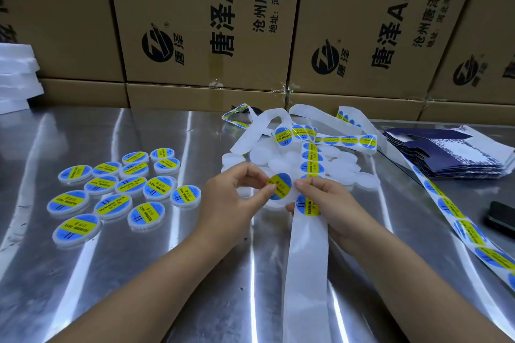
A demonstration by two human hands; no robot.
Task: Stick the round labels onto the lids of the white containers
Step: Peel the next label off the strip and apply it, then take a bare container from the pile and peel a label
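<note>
At the left edge of the bench (167, 273) lie the finished containers (117, 189), labels up in a loose cluster, probably set there to separate done work from the stock. Near the middle, the left hand (231, 195) pinches the left rim of a round label (279, 185) between thumb and forefinger. It holds the label tilted just above a white container (274, 204), apparently to centre it on the lid before pressing. Which hand supports that container I cannot tell. The right hand (334, 203) has fingertips at the label's right rim and lower fingers curled round the backing strip (306, 259), so the next label is within reach. Behind the hands sits a pile of bare containers (289, 161). A second label strip (459, 220) trails toward the bench's right edge.
</note>
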